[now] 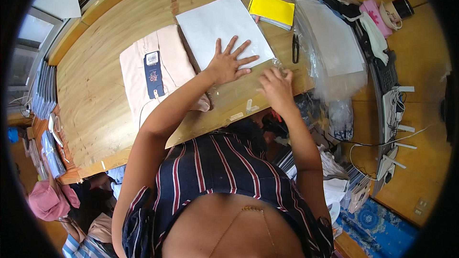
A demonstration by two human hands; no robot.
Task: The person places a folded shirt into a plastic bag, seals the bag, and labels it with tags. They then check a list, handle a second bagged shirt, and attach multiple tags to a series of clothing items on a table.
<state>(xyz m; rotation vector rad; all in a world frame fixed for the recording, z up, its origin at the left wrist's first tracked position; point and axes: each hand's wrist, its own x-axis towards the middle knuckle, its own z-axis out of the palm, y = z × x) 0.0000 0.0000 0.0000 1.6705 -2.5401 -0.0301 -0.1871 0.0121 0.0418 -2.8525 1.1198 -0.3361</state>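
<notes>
My left hand (227,66) lies flat with fingers spread on a white sheet (217,24); clear plastic shows at the sheet's lower right corner. Just right of that corner, my right hand (277,88) curls its fingers downward near the plastic. What they grip, if anything, is hidden. Left of the sheet rests a folded pale pink garment (131,64) with a dark blue hang tag (153,76) on its front. My left forearm crosses above the garment's lower right part.
The wooden table (95,100) carries a yellow pad (271,10), black thread snips (295,48) and a stack of clear plastic bags (330,38) on the right. A telephone (386,74) and cables stand beyond. Folded packed clothes (44,91) sit at the far left, near another person's pink cap (48,201).
</notes>
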